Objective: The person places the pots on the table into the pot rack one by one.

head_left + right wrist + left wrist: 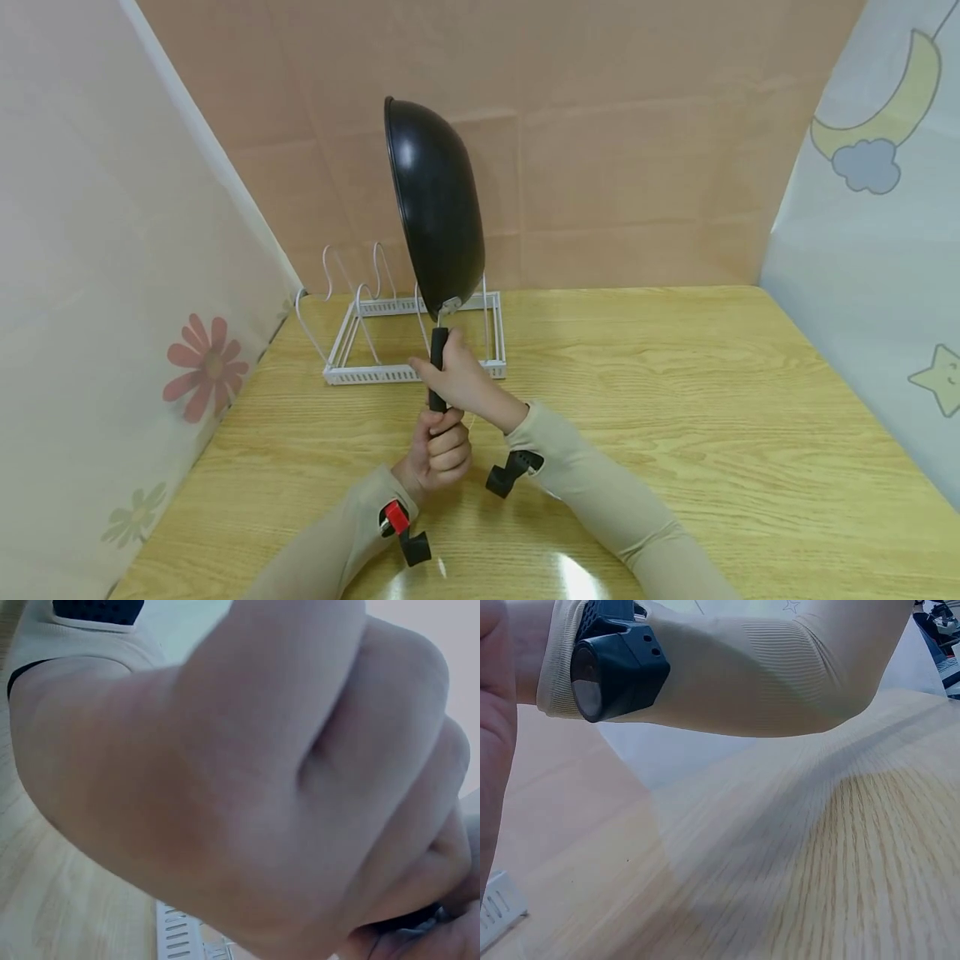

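Note:
A black wok (438, 208) is held upright, its rim to the left and its rounded base to the right. My left hand (442, 450) grips the lower end of its black handle (438, 342), fingers curled round it. Just above, my right hand (468, 382) holds the same handle, its thumb and fingers on either side. Behind them stands a white wire rack (416, 372) with looped dividers. The wok overlaps the rack in the head view; I cannot tell whether they touch. A curled hand (247, 787) fills the right wrist view and hides most of the handle.
A wooden table (637, 417) lies under both arms, with a brown backdrop (637, 167) behind it. Patterned pale panels (90, 250) stand on both sides. Small black cameras are strapped at both wrists, and the rack's corner (501, 907) shows in the left wrist view.

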